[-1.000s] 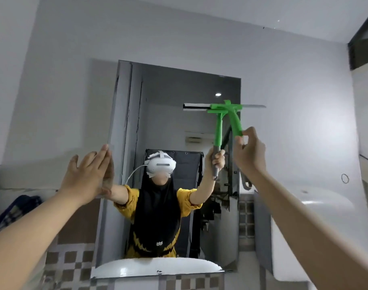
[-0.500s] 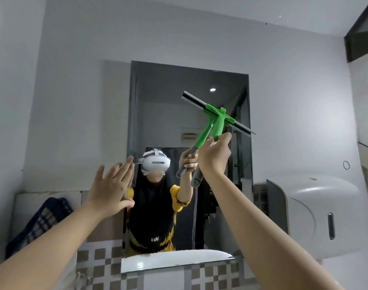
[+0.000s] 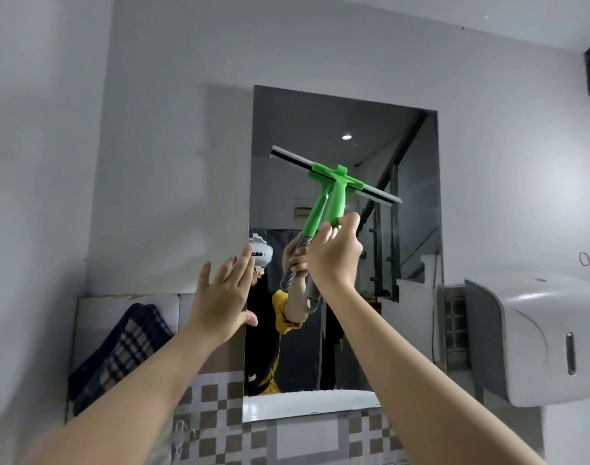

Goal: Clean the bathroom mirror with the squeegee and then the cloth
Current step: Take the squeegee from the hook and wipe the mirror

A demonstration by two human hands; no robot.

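Observation:
A tall mirror (image 3: 404, 263) hangs on the grey wall ahead. My right hand (image 3: 334, 260) grips the green squeegee (image 3: 339, 193) by its handle, and the tilted blade rests on the glass in the mirror's upper middle, left end higher. My left hand (image 3: 221, 297) is raised with fingers spread at the mirror's left edge, holding nothing. A dark checked cloth (image 3: 119, 354) is draped at the lower left, beside the mirror.
A white wall dispenser (image 3: 538, 337) juts out at the right, close to the mirror. Brown-and-white checked tiles (image 3: 213, 427) run below the mirror. A faucet (image 3: 181, 431) shows at the bottom. A white basin (image 3: 307, 402) is reflected at the mirror's foot.
The squeegee blade went from level near the top right to tilted and lower, toward the mirror's middle. My left hand slid right along the left edge. The view shifted left.

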